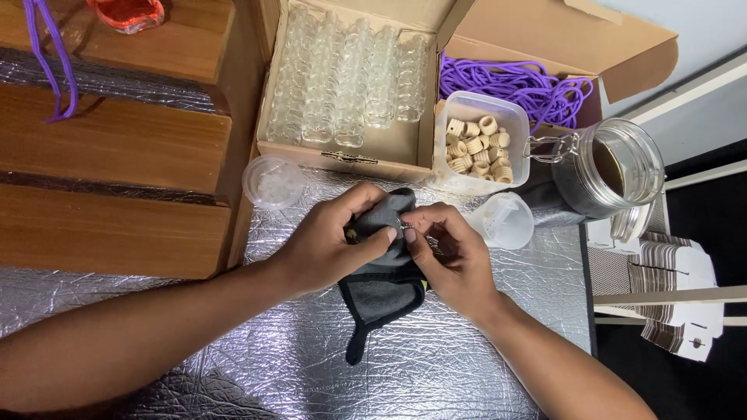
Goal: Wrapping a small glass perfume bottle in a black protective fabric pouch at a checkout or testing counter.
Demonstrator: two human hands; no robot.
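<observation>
My left hand grips a dark grey cloth that wraps a small object, only a glimpse of which shows near the thumb. My right hand pinches the top of that wrapped object with thumb and forefinger, touching the cloth. Both hands meet above a crinkled silver foil surface. The cloth's lower end hangs down onto the foil.
A cardboard box of several small glass bottles sits behind. A plastic tub of wooden beads, purple cord, a clip-top glass jar, two clear lids, wooden steps at left, white cards at right.
</observation>
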